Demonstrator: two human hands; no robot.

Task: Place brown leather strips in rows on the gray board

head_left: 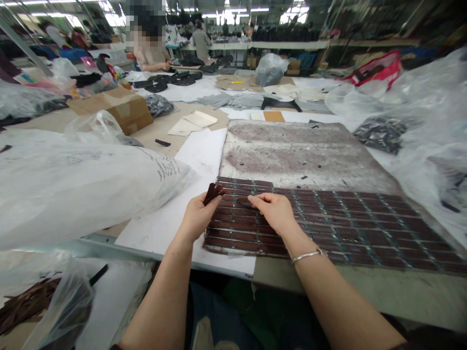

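Observation:
My left hand is closed round a bundle of dark brown strips, whose ends fan out above the fingers. To its right, my right hand pinches one brown strip by its right end, low over the laid-out rows. Brown strips lie side by side in columns along the near part of a stained board, with blue-green marks between the columns. A few small dark scraps are scattered on the board's far part. A bracelet is on my right wrist.
A large white plastic bag fills the left, with a cardboard box behind it. Clear plastic bags crowd the right. More brown strips lie in plastic at the lower left. Across the table stands a person.

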